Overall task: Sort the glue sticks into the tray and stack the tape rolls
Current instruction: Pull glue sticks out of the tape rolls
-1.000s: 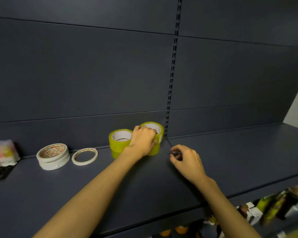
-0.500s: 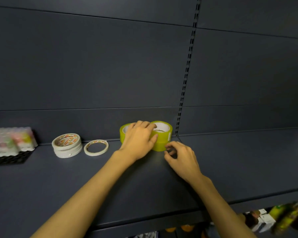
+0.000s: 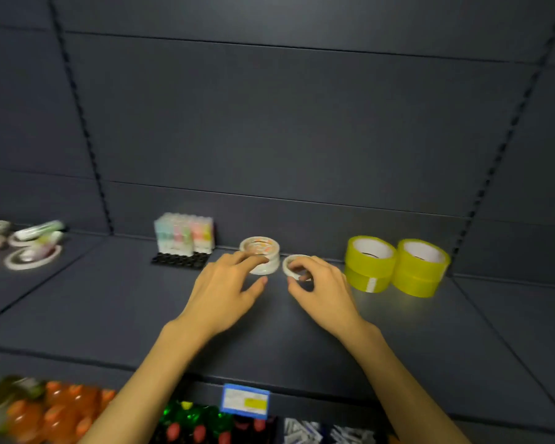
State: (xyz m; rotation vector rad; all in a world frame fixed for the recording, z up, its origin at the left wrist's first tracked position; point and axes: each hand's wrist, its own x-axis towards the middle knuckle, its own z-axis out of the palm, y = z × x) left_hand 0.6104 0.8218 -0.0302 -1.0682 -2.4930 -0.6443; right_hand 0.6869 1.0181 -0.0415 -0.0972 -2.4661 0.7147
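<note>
A thin white ring of tape [image 3: 297,266] lies mid-shelf, gripped by the right hand [image 3: 322,291] with curled fingers. Just left stands one stack of white printed tape rolls [image 3: 261,258], touched by the left hand's [image 3: 226,291] straight fingers, which hold nothing. To the right stand two stacks of two yellow tape rolls each [image 3: 396,265]. Far left, pastel glue sticks [image 3: 184,232], blurred beyond counting, fill a black tray [image 3: 180,261] on the dark grey shelf [image 3: 116,302].

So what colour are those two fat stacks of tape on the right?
Bright yellow-green with white cores, the tape stacks show clearly in the head view.
</note>
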